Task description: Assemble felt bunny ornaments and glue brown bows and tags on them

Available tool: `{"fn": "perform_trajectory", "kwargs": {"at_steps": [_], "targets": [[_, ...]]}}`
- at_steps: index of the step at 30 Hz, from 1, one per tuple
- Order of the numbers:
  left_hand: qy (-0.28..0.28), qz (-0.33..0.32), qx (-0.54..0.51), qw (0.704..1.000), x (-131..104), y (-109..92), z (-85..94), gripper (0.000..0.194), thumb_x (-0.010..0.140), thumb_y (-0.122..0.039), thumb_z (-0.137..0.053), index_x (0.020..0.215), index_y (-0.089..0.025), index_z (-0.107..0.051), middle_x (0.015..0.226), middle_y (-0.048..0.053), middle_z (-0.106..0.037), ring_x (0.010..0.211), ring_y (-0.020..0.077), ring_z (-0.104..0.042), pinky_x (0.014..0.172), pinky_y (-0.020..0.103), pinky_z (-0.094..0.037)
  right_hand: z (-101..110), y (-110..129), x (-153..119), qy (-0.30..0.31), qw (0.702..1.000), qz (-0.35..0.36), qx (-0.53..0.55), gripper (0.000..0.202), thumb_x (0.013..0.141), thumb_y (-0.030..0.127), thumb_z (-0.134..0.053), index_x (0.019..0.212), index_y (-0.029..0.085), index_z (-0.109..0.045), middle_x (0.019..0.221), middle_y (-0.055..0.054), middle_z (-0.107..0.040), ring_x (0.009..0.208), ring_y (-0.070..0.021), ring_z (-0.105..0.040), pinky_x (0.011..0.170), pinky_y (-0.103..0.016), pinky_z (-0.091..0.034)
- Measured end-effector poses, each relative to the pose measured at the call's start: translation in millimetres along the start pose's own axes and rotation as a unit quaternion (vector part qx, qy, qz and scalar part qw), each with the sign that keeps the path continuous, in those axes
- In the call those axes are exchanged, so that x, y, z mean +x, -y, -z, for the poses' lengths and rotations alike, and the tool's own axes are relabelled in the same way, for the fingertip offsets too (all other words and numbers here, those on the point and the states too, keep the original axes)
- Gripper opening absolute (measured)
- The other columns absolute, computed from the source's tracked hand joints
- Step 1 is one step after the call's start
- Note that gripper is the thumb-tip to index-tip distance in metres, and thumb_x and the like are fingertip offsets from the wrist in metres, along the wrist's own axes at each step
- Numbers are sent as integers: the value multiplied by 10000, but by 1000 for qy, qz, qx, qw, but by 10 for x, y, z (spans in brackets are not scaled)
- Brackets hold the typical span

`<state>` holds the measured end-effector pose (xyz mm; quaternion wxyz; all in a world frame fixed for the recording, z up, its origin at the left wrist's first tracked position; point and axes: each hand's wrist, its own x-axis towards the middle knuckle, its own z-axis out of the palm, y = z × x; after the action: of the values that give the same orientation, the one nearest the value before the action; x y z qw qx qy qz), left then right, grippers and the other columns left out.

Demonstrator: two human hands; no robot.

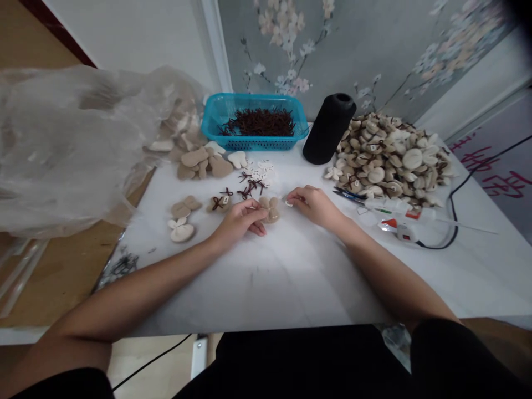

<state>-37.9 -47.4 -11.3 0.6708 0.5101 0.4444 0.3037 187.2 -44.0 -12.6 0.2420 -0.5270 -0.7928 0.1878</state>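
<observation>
In the middle of the table my left hand pinches a small beige padded fabric piece with rounded lobes. Close to its right, my right hand holds a tiny white label between thumb and fingertips. Just beyond the hands lie several dark brown bows and a scatter of small white labels. Left of my left hand are a beige piece with a brown bow and label, a plain beige piece and a cream piece with ear-like lobes.
A blue basket of brown bows stands at the back, beside a black cone. Finished-looking padded pieces are heaped at right, near scissors and a glue gun with its cable. A plastic bag fills the left.
</observation>
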Motion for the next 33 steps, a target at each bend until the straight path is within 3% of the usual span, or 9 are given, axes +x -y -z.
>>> {"fn": "perform_trajectory", "kwargs": {"at_steps": [9,16,21,27,33], "targets": [[2,14,-4,1000,39,41,28,274,688,-341,-721,774,-162,-532,569,-17,-610,486,138,-627,470,227,-519,56,44,-69,47,993,66,-82,213,881,150,-450,883,179,-661,890,-79,-652,855,-202,-550,796,-334,-423],[5,12,11,1000,27,25,27,272,699,-361,-711,778,-161,-542,576,-15,-613,499,134,-627,496,228,-529,46,18,-149,25,991,45,-121,160,869,218,-522,920,172,-667,1059,-106,-606,932,-229,-522,827,-367,-424],[0,8,24,1000,33,40,34,271,689,-363,-717,767,-162,-553,595,-14,-615,503,124,-622,496,225,-531,14,11,-139,29,993,45,-101,135,855,179,-520,856,164,-655,1024,-104,-603,922,-231,-506,835,-377,-423],[-7,9,25,1000,37,41,32,273,679,-362,-726,749,-166,-550,602,-21,-610,498,106,-607,496,214,-530,58,232,-168,-41,997,64,13,110,882,205,-498,897,193,-606,1082,-85,-571,992,-215,-503,905,-387,-411],[-15,1,22,1000,38,52,20,271,681,-351,-724,758,-164,-543,622,-16,-622,503,116,-618,508,228,-532,13,459,-241,-49,994,96,-9,116,890,229,-493,910,225,-607,1159,-85,-536,1038,-241,-477,896,-433,-410]]}}
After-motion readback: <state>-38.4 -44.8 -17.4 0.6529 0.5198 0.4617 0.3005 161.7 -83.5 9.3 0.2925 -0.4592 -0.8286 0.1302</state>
